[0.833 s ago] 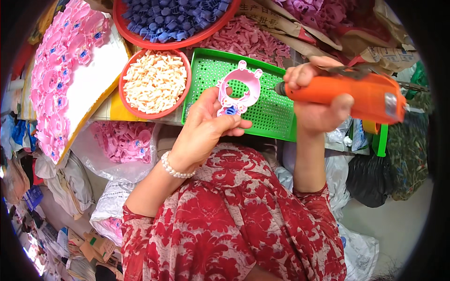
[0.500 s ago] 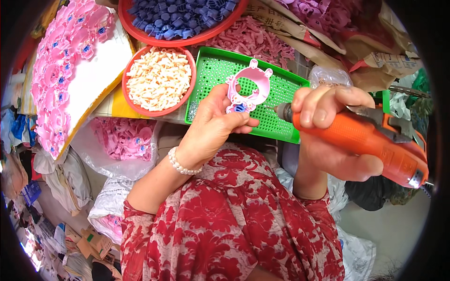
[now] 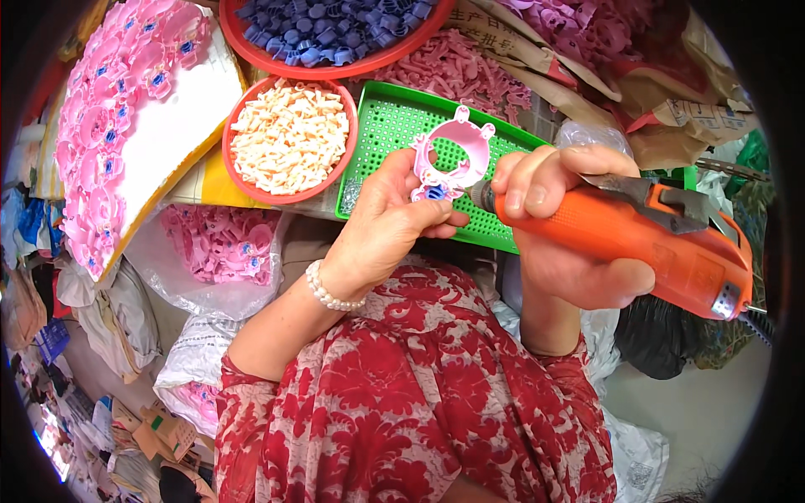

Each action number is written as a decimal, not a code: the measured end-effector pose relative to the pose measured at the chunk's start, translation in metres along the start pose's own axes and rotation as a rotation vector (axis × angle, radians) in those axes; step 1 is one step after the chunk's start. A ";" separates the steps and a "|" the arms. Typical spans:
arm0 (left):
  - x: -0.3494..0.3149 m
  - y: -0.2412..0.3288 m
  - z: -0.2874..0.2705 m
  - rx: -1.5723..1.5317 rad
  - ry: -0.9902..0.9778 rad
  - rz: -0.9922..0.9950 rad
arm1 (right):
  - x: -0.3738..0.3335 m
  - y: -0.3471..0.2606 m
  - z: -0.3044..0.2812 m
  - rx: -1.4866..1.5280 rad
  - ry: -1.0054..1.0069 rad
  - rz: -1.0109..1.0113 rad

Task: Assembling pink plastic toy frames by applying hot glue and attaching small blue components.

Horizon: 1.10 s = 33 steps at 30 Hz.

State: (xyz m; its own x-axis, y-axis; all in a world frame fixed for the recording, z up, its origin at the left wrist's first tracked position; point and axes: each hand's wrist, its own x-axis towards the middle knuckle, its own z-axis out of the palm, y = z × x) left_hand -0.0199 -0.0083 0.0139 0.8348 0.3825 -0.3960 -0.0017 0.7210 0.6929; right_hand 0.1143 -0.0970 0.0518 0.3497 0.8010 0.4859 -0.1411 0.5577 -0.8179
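Between its thumb and fingers, my left hand pinches a pink plastic ring-shaped part with small ear-like tabs on top. A blue piece sits at the lower end of that part, close to my thumb. My right hand is wrapped round an orange electric screwdriver, which lies nearly level with its cord end to the right. The driver's tip points left at the blue piece and appears to touch or nearly touch it; the bit's very end is too small to tell. Below both lies a green perforated tray.
Left of the tray stands a red bowl of cream-coloured small parts, with a larger red basin of blue parts behind. A white board carries rows of pink assemblies. Loose pink pieces lie behind the tray. A plastic bag holds more.
My right hand has brought the screwdriver left, its tip now up against the pink part's lower end. My left hand and the part have shifted slightly right.
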 end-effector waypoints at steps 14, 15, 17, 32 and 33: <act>-0.003 -0.010 0.001 -0.063 0.061 0.029 | -0.003 0.010 -0.001 -0.002 -0.013 0.021; -0.003 -0.010 0.001 -0.057 0.058 0.032 | -0.003 0.010 0.001 -0.013 0.007 0.040; -0.003 -0.010 0.002 -0.071 0.054 0.032 | -0.004 0.009 0.002 -0.022 0.028 0.058; -0.002 0.000 -0.001 -0.076 0.072 0.056 | -0.015 0.013 -0.048 -0.149 0.241 0.105; -0.001 0.001 0.000 -0.076 0.068 0.054 | -0.017 0.016 -0.049 -0.208 0.284 0.110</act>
State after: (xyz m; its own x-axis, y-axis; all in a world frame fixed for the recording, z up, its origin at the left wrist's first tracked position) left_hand -0.0213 -0.0081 0.0147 0.7930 0.4586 -0.4009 -0.0896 0.7388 0.6679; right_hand 0.1511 -0.1124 0.0152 0.5898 0.7454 0.3106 -0.0108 0.3918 -0.9200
